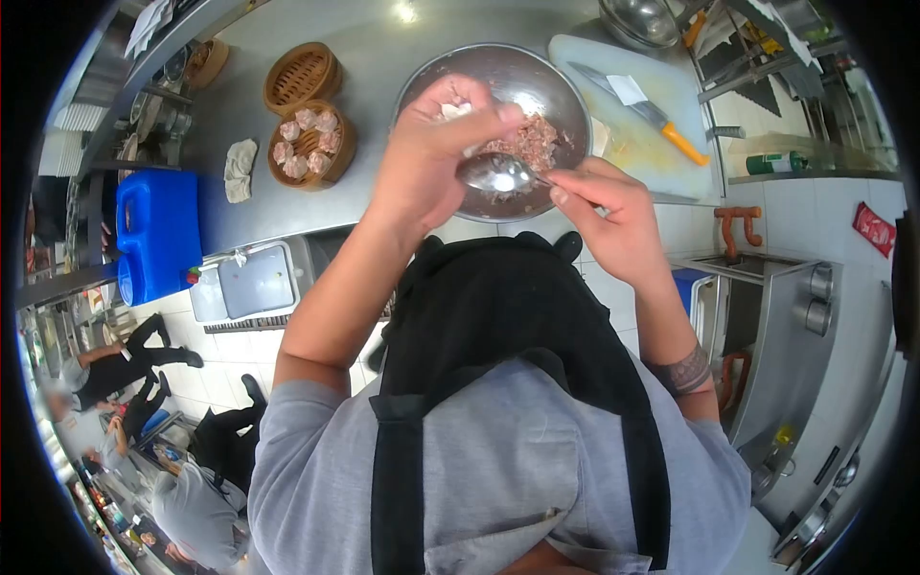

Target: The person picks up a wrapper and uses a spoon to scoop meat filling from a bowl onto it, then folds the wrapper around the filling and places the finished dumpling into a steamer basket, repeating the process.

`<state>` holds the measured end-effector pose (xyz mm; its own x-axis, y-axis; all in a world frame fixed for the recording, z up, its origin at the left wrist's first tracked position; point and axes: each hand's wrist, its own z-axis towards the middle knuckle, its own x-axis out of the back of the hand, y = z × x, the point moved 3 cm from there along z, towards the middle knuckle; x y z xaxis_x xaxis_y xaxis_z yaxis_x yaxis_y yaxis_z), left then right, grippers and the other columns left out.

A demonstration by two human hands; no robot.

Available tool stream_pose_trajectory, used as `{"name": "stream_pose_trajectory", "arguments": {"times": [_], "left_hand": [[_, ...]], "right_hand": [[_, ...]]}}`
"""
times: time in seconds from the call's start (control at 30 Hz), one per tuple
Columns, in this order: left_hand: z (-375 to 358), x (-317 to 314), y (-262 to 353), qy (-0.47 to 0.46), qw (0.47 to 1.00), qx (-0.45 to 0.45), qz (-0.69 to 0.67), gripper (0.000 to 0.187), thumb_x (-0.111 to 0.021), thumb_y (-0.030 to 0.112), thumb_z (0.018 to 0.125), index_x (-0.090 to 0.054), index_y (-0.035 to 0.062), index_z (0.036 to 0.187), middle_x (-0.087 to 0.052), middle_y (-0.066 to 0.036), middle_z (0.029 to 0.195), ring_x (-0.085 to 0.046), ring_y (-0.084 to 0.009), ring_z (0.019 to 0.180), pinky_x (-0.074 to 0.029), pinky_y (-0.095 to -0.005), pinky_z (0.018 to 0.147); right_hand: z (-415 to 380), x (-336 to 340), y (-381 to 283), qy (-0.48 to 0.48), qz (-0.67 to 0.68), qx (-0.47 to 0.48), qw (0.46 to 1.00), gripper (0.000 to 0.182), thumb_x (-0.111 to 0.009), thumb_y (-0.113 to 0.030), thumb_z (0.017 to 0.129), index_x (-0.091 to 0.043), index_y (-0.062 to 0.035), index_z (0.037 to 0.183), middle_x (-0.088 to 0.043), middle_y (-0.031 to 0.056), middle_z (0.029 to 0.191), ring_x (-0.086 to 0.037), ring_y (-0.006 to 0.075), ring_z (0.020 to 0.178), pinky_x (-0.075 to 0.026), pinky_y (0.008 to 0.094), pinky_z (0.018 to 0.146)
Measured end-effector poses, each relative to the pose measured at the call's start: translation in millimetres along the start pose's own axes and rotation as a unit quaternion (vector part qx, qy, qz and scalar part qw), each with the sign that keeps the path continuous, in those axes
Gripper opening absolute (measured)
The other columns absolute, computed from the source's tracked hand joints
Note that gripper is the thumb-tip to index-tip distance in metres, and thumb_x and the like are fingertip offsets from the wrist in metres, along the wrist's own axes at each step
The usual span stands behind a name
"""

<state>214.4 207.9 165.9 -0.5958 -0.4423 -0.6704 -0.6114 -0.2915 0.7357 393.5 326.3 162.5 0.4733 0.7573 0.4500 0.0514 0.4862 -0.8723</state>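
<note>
My left hand [426, 158] is curled over the left side of a metal mixing bowl [422, 81]. A pale dumpling wrapper [456, 110] shows between its fingers, mostly hidden by them. My right hand [610, 211] pinches the handle of a metal spoon [501, 173], whose bowl lies close beside my left hand, above the near part of the mixing bowl. Pinkish minced filling [539, 144] sits in the bowl's right side, with smears on the wall. To the left, a bamboo steamer [337, 171] holds several pleated pinkish dumplings [305, 120] set in a ring.
Another bamboo steamer [331, 69] stands behind the filled one. A folded cloth [240, 171] lies left. On the right, a yellow-handled knife [661, 126] rests on a cutting board [575, 50]. A blue jerrycan [165, 225] is at the left edge. Other people [196, 498] are lower left.
</note>
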Motion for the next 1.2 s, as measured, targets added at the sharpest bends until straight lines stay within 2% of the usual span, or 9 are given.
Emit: {"name": "stream_pose_trajectory", "arguments": {"times": [0.23,0.37,0.43,0.47,0.5,0.6,0.73,0.97,1.2], "left_hand": [[-3,-15,1,-0.069,0.990,-0.035,0.120,0.022,-0.082,-0.003,0.084,-0.063,0.0076,0.084,-0.070,-0.003,0.090,-0.071,-0.0146,0.091,-0.056,-0.0306,0.082],[-9,-9,2,-0.027,0.963,-0.101,0.250,0.022,-0.086,0.003,0.083,-0.064,0.0062,0.085,-0.071,-0.003,0.092,-0.069,-0.0114,0.089,-0.055,-0.0287,0.079],[-12,-10,4,-0.084,0.950,-0.119,0.278,0.026,-0.085,-0.003,0.081,-0.061,0.0077,0.086,-0.072,-0.003,0.089,-0.068,-0.0114,0.088,-0.054,-0.0293,0.084],[-15,-8,11,-0.138,0.939,-0.087,0.304,0.029,-0.087,0.002,0.080,-0.066,0.0054,0.100,-0.074,-0.007,0.104,-0.068,-0.0141,0.100,-0.053,-0.0307,0.090],[-19,-7,19,-0.132,0.939,-0.090,0.306,0.029,-0.087,0.002,0.080,-0.066,0.0054,0.100,-0.074,-0.007,0.104,-0.068,-0.0141,0.100,-0.053,-0.0307,0.090],[-34,-11,50,-0.180,0.834,-0.160,0.497,0.068,-0.090,0.013,0.077,-0.061,0.0070,0.137,-0.064,-0.007,0.137,-0.060,-0.0224,0.126,-0.047,-0.0368,0.106],[-46,-4,72,-0.152,0.751,-0.201,0.610,0.071,-0.086,0.011,0.078,-0.060,0.0108,0.144,-0.065,-0.011,0.137,-0.063,-0.0303,0.123,-0.048,-0.0402,0.106],[-47,-10,97,-0.142,0.688,-0.171,0.691,0.050,-0.086,0.014,0.082,-0.071,0.0087,0.129,-0.073,-0.010,0.117,-0.069,-0.0287,0.108,-0.055,-0.0378,0.092],[-43,9,90,-0.112,0.694,-0.188,0.686,0.033,-0.086,0.010,0.083,-0.076,0.0062,0.114,-0.074,-0.007,0.107,-0.070,-0.0187,0.090,-0.056,-0.0320,0.080]], "right_hand": [[3,3,4,0.052,-0.006,0.056,0.997,0.018,-0.075,0.002,0.089,-0.078,0.0006,0.107,-0.063,0.0088,0.081,-0.060,0.0206,0.077,-0.049,0.0319,0.072],[5,-4,12,0.055,0.011,0.086,0.995,0.019,-0.075,0.003,0.088,-0.079,0.0004,0.107,-0.064,0.0086,0.083,-0.061,0.0210,0.080,-0.049,0.0316,0.073],[7,-4,12,0.036,0.010,0.094,0.995,0.020,-0.075,0.003,0.088,-0.079,0.0002,0.107,-0.064,0.0084,0.084,-0.061,0.0210,0.081,-0.049,0.0318,0.073],[9,-4,13,0.028,0.000,0.093,0.995,0.020,-0.075,0.003,0.088,-0.079,-0.0001,0.108,-0.064,0.0083,0.085,-0.061,0.0210,0.081,-0.049,0.0320,0.073],[11,-4,13,0.023,0.003,0.098,0.995,0.020,-0.075,0.003,0.088,-0.079,-0.0001,0.108,-0.064,0.0083,0.085,-0.061,0.0210,0.081,-0.049,0.0320,0.073],[17,-5,14,0.020,0.004,0.110,0.994,0.021,-0.074,0.003,0.088,-0.079,-0.0002,0.108,-0.065,0.0075,0.085,-0.061,0.0205,0.081,-0.049,0.0316,0.073],[28,-6,15,0.005,-0.012,0.117,0.993,0.021,-0.075,0.003,0.087,-0.079,-0.0002,0.108,-0.065,0.0071,0.084,-0.060,0.0202,0.080,-0.048,0.0316,0.073],[42,-16,7,-0.011,-0.011,0.152,0.988,0.018,-0.075,0.004,0.085,-0.078,0.0014,0.103,-0.064,0.0079,0.082,-0.059,0.0218,0.079,-0.048,0.0333,0.072],[45,-27,19,-0.032,-0.010,0.141,0.989,0.017,-0.075,0.001,0.087,-0.078,0.0009,0.104,-0.063,0.0093,0.082,-0.060,0.0236,0.079,-0.049,0.0333,0.073]]}}
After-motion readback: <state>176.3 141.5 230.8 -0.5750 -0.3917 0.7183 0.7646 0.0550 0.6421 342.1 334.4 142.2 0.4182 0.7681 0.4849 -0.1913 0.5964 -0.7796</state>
